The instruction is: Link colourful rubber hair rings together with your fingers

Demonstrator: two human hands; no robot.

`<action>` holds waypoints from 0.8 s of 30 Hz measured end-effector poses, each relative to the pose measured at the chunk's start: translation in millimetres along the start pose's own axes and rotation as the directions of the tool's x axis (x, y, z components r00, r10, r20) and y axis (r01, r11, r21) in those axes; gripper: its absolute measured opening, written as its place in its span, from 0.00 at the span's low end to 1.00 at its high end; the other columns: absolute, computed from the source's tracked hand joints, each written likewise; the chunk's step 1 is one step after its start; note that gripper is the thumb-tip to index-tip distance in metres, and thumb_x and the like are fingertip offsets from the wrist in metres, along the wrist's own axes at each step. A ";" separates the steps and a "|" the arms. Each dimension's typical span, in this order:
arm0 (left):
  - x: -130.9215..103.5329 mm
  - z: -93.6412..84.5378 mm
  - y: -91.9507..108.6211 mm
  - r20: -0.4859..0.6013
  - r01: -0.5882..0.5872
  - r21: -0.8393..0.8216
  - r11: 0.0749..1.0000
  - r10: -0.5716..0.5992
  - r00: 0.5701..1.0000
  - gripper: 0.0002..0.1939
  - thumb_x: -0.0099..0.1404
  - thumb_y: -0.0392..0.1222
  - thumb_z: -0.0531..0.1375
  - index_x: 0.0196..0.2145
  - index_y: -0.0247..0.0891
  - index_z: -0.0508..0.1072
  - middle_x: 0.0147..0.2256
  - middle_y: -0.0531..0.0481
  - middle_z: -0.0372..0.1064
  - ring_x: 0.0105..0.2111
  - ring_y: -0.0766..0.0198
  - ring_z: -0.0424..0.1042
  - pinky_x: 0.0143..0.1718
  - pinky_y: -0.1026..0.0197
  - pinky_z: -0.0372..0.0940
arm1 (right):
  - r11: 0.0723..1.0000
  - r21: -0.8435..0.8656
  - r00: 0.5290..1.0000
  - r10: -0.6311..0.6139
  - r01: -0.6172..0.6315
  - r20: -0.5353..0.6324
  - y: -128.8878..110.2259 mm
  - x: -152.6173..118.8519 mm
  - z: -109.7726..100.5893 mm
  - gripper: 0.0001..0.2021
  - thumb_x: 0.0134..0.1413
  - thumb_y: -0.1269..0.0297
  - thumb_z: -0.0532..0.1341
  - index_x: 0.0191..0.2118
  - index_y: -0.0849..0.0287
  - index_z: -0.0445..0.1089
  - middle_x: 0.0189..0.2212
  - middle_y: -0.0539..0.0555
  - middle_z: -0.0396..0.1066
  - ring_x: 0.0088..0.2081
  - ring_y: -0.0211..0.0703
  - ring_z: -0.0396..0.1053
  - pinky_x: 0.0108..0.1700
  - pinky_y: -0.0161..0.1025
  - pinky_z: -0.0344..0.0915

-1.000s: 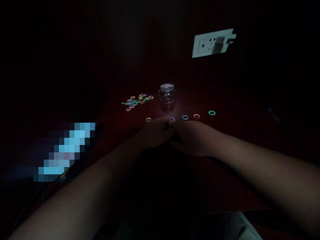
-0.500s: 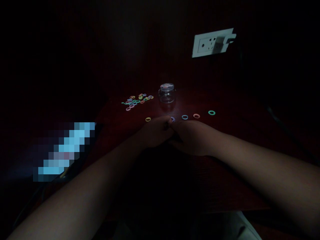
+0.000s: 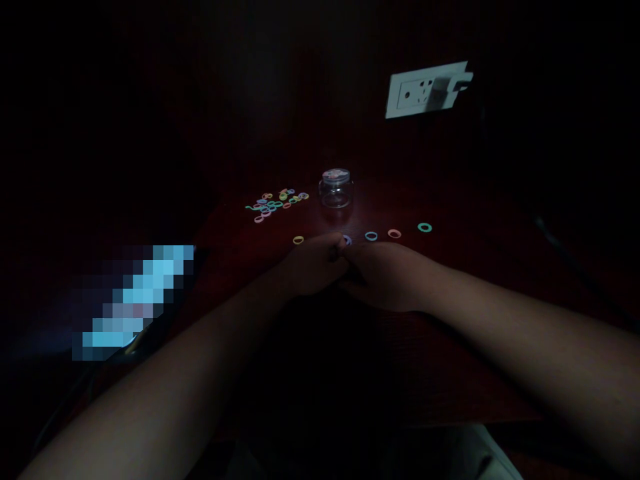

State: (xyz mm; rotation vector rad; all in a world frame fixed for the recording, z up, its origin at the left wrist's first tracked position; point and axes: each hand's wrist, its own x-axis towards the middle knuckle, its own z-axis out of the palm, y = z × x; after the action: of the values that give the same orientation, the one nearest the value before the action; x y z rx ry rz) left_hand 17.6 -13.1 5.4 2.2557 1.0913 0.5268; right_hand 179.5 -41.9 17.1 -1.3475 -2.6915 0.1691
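Note:
The scene is very dark. My left hand (image 3: 314,268) and my right hand (image 3: 386,275) rest together on the dark red table (image 3: 450,267), fingers curled and knuckles touching. A small purple ring (image 3: 347,239) peeks out at my left hand's fingertips, partly hidden. It lies in a row with a yellow ring (image 3: 298,240), a blue ring (image 3: 371,236), a pink ring (image 3: 394,233) and a green ring (image 3: 425,227). What my right fingers do is hidden in shadow.
A pile of several coloured rings (image 3: 276,202) lies at the back left. Beside it stands a small clear jar (image 3: 336,189) with a lid. A white wall socket (image 3: 425,90) is behind. A glowing blurred screen (image 3: 135,300) lies at left.
The view has shifted slightly. Both hands stay together at the purple ring and nothing else has moved.

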 end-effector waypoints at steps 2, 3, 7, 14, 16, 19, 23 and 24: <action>-0.2 0.3 -0.1 0.001 0.003 -0.010 1.000 -0.003 1.000 0.03 0.57 0.37 0.52 0.29 0.36 0.63 0.28 0.54 0.64 0.28 0.69 0.63 0.28 0.65 0.56 | 1.000 0.003 1.000 -0.003 0.003 0.002 -0.2 -0.1 -0.5 0.19 0.50 0.55 0.53 0.46 0.60 0.64 0.38 0.57 0.72 0.37 0.48 0.70 0.35 0.39 0.62; -0.3 0.5 -0.2 0.002 0.004 -0.019 1.000 -0.004 1.000 0.03 0.57 0.37 0.52 0.29 0.36 0.63 0.28 0.54 0.64 0.28 0.69 0.62 0.28 0.65 0.56 | 1.000 0.005 1.000 -0.004 0.004 0.003 -0.3 -0.1 -0.6 0.19 0.51 0.55 0.53 0.46 0.60 0.63 0.38 0.57 0.72 0.37 0.48 0.70 0.36 0.39 0.62; -0.6 1.2 0.1 -0.003 0.012 -0.039 0.999 -0.012 1.000 0.03 0.57 0.38 0.52 0.29 0.36 0.63 0.27 0.54 0.64 0.27 0.69 0.62 0.28 0.66 0.57 | 1.000 0.008 1.000 0.007 -0.007 0.008 -0.3 0.1 -0.7 0.19 0.50 0.56 0.53 0.46 0.60 0.64 0.38 0.58 0.72 0.38 0.48 0.70 0.37 0.39 0.62; -0.1 1.2 -0.1 -0.012 0.022 0.004 1.000 -0.022 1.000 0.04 0.57 0.39 0.52 0.29 0.36 0.63 0.28 0.54 0.64 0.27 0.68 0.63 0.27 0.65 0.56 | 1.000 0.015 1.000 0.002 -0.002 -0.003 0.6 0.3 1.1 0.18 0.50 0.56 0.53 0.46 0.60 0.64 0.38 0.57 0.72 0.38 0.47 0.70 0.37 0.39 0.63; -0.1 1.3 -0.3 -0.011 0.021 0.012 1.000 -0.021 1.000 0.04 0.57 0.39 0.52 0.29 0.36 0.63 0.28 0.54 0.65 0.28 0.68 0.63 0.28 0.65 0.56 | 1.000 0.020 1.000 -0.003 0.003 0.002 0.5 0.2 0.8 0.18 0.51 0.56 0.53 0.46 0.60 0.64 0.38 0.57 0.72 0.38 0.47 0.70 0.37 0.39 0.62; -0.1 1.4 -0.3 -0.016 0.010 0.016 1.000 -0.010 1.000 0.03 0.57 0.38 0.52 0.29 0.36 0.63 0.28 0.54 0.64 0.28 0.69 0.63 0.28 0.65 0.56 | 1.000 0.021 1.000 0.003 -0.003 0.023 0.1 0.4 -0.3 0.19 0.51 0.56 0.54 0.46 0.61 0.64 0.38 0.58 0.71 0.37 0.46 0.70 0.36 0.39 0.62; 0.2 1.3 -0.1 -0.015 0.015 0.009 1.000 -0.015 1.000 0.04 0.57 0.38 0.52 0.28 0.36 0.62 0.27 0.54 0.64 0.27 0.69 0.62 0.27 0.65 0.55 | 1.000 0.006 1.000 0.003 -0.003 0.024 0.2 1.0 -0.7 0.18 0.50 0.56 0.54 0.45 0.59 0.65 0.38 0.57 0.72 0.37 0.46 0.70 0.35 0.39 0.62; 0.3 1.3 -0.1 -0.013 0.015 0.009 1.000 -0.015 1.000 0.04 0.57 0.38 0.52 0.28 0.36 0.62 0.27 0.55 0.63 0.27 0.69 0.62 0.27 0.65 0.56 | 1.000 0.004 1.000 0.000 0.000 0.018 0.3 1.1 -0.4 0.17 0.50 0.56 0.54 0.45 0.59 0.65 0.38 0.57 0.72 0.37 0.46 0.70 0.35 0.39 0.62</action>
State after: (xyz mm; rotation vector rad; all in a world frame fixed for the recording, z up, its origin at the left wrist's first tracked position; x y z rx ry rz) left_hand 18.5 -13.2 4.3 2.2525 1.1183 0.5318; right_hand 179.1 -40.8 17.5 -1.3510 -2.7048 0.1876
